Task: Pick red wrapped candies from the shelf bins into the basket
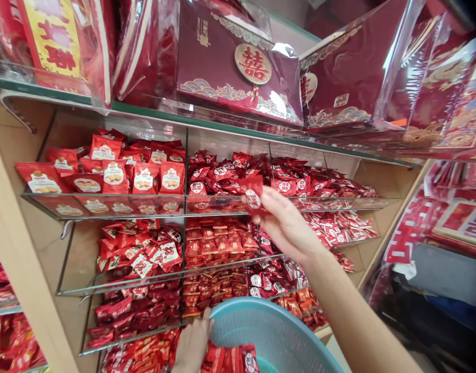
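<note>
Between right thumb and fingers: one small red packet (254,194) with a white label, pinched by its side in the right hand (286,220), just in front of the upper shelf.
Packet's handling: likely light; the wrapper looks glossy and may slip, and the contents could be crushable, so a gentle hold on the edge should suit.
Below and left of the grip: the left hand (193,342) lies at the near-left rim of a blue basket (276,316); I cannot tell whether its fingers are closed on it.
Inside that basket: red packets (230,357) lie near the left hand, beside bare blue bottom.
Behind the grip: a glass-fronted upper compartment (210,204) heaped with dark red packets (222,173), round white labels showing.
Left of the grip: a neighbouring compartment (105,204) of larger red packets (144,178) printed with biscuits.
Under the grip: a lower compartment (214,267) with red-and-gold packets (210,243).
Above the grip: maroon boxes (222,62) in clear wrap.
</note>
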Motion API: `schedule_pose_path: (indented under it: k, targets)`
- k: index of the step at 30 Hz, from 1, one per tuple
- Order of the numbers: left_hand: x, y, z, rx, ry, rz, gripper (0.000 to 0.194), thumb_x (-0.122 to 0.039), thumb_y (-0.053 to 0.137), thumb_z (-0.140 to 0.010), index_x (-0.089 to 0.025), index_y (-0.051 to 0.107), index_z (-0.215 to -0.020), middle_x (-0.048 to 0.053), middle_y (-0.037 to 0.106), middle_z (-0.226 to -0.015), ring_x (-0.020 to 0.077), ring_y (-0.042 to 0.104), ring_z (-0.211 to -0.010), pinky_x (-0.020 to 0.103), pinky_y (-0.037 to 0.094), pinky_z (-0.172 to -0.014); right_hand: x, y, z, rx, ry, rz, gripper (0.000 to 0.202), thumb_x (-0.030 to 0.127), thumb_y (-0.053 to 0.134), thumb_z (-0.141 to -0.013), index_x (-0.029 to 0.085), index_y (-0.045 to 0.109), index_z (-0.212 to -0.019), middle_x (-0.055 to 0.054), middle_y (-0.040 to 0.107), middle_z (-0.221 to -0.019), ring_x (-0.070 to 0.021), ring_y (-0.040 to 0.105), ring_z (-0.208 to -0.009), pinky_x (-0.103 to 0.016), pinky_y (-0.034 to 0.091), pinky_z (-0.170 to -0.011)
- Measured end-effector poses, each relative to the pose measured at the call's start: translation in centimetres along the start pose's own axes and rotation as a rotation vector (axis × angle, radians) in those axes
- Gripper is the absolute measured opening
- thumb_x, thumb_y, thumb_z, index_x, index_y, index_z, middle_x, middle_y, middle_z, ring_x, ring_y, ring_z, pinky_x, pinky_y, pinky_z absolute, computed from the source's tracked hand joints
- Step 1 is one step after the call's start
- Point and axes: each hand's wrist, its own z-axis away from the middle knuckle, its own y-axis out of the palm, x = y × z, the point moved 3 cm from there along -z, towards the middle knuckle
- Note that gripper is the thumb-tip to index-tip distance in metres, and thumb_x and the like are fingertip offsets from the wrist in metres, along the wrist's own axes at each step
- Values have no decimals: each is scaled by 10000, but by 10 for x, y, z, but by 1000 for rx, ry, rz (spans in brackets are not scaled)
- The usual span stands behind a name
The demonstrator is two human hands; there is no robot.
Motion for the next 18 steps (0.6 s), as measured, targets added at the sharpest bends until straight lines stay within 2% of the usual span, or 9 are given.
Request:
schedule_pose_path:
  k: [4,8,11,14,18]
  targets:
    - [0,2,-1,-1,1,-1,461,-316,216,-915,-200,379,-1330,143,651,-956,259,644,-842,383,499,-697,-47,-1,40,26,327,-496,290,422,515,-826,225,586,-1027,-36,648,-952,-115,570,-800,-233,443,-654]
    - [0,2,-2,18,-4,17,471,-346,210,-913,-199,367,-1333,146,652,-945,261,644,-844,378,491,-694,-94,-7,74,-20,510,-697,272,407,495,-845,205,595,-997,-28,660,-941,-94,589,-775,-215,461,-674]
    - [0,-1,-2,21,-2,40,468,-357,205,-913,-207,369,-1325,139,652,-949,255,644,-844,360,486,-688,-132,-18,103,-65,660,-694,287,398,494,-845,168,597,-983,-48,664,-936,-81,601,-714,-204,469,-697]
    - [-1,-4,-1,33,-4,40,457,-362,209,-912,-202,389,-1300,131,659,-929,254,648,-829,346,482,-675,-167,-31,132,-127,796,-611,315,414,513,-828,146,598,-972,-72,661,-928,-95,617,-751,-203,468,-728]
    - [-3,-7,0,28,0,3,451,-382,197,-914,-210,378,-1289,130,657,-917,238,650,-805,329,476,-662,-199,-47,154,-171,829,-412,305,434,598,-757,168,599,-904,-44,655,-849,-106,611,-744,-225,469,-725]
